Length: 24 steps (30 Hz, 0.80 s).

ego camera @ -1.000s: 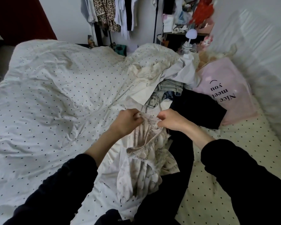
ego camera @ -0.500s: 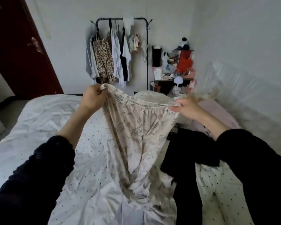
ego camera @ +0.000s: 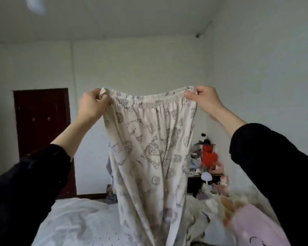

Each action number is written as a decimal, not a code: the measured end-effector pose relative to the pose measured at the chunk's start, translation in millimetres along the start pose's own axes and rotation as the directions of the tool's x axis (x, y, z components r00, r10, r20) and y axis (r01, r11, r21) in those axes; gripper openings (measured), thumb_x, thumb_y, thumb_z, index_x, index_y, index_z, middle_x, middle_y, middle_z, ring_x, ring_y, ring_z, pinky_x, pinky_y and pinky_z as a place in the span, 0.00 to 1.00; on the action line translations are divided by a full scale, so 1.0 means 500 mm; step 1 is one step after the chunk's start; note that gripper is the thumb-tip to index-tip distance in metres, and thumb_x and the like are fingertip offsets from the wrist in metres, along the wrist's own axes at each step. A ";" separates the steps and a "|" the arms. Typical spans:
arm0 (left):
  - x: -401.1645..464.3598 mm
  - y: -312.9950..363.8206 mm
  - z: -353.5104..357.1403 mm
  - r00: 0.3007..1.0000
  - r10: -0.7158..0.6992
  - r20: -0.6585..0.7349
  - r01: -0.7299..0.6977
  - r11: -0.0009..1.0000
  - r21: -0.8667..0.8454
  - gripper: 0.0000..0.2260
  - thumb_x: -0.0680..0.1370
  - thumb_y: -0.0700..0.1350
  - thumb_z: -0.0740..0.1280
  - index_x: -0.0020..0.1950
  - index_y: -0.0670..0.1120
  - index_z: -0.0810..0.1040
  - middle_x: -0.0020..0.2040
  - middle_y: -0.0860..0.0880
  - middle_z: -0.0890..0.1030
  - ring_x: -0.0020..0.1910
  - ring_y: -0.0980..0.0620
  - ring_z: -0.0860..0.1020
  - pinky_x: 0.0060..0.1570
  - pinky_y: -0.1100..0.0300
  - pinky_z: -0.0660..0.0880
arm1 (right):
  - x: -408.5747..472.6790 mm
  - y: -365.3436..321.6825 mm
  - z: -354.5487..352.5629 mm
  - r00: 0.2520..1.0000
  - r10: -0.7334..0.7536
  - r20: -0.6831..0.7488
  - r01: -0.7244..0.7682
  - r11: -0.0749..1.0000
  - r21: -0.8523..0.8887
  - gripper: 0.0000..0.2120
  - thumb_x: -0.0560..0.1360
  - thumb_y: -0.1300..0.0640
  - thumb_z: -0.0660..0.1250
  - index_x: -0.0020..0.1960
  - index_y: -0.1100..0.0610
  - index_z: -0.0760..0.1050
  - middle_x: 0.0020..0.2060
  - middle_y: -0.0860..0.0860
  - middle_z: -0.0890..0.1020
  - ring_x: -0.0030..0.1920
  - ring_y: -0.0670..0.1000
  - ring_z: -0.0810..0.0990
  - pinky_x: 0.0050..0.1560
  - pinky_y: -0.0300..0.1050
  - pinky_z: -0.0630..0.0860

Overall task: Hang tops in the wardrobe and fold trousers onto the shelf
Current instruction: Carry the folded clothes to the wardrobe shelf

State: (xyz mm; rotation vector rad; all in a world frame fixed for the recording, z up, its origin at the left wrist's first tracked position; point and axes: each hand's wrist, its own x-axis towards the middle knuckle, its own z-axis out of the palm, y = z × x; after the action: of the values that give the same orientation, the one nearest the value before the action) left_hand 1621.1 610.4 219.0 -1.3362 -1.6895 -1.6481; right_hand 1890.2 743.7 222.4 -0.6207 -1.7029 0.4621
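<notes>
Both hands (ego camera: 92,105) (ego camera: 205,100) pinch the trousers' (ego camera: 149,148) waistband (hems cut off below).

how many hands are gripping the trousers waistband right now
2. The left hand pinches the left end of the printed trousers' waistband; the right hand pinches the right end, both raised above the bed.

Patterned trousers (ego camera: 149,148): legs cut off by bottom edge; they screen the far garments behind. Pink pillow (ego camera: 252,226) near right: blurred, lettering unreadable. Far-right side table (ego camera: 203,178): clutter indistinct.
</notes>
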 end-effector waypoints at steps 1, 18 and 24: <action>0.022 0.012 -0.007 0.999 0.027 -0.029 -0.028 0.999 -0.042 0.08 0.77 0.42 0.60 0.40 0.41 0.74 0.32 0.47 0.70 0.31 0.52 0.66 0.28 0.63 0.62 | 0.019 -0.019 -0.008 0.998 -0.044 -0.042 0.044 0.999 0.014 0.23 0.73 0.56 0.71 0.30 0.53 0.58 0.28 0.47 0.59 0.28 0.46 0.57 0.25 0.37 0.53; 0.109 0.018 -0.021 0.971 -0.088 0.220 0.134 0.970 -0.204 0.04 0.78 0.40 0.65 0.45 0.43 0.78 0.39 0.46 0.75 0.37 0.52 0.72 0.38 0.61 0.70 | 0.088 -0.012 -0.029 0.989 0.041 0.143 -0.050 0.997 0.063 0.14 0.73 0.56 0.72 0.33 0.59 0.71 0.27 0.47 0.77 0.29 0.44 0.74 0.33 0.37 0.66; 0.009 -0.072 0.032 0.834 -0.391 0.390 0.355 0.920 0.165 0.11 0.77 0.44 0.64 0.35 0.42 0.71 0.29 0.46 0.69 0.25 0.50 0.64 0.23 0.66 0.61 | -0.006 0.087 0.032 0.875 0.375 0.306 -0.404 0.914 0.036 0.07 0.72 0.57 0.72 0.44 0.59 0.76 0.39 0.52 0.81 0.38 0.48 0.78 0.38 0.40 0.72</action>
State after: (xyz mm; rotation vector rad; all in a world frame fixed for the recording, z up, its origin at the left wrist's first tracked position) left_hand 1594.2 632.8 200.7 -1.4613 -2.3776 -1.5310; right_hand 1881.9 775.9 190.3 -0.8625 -1.8211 0.9631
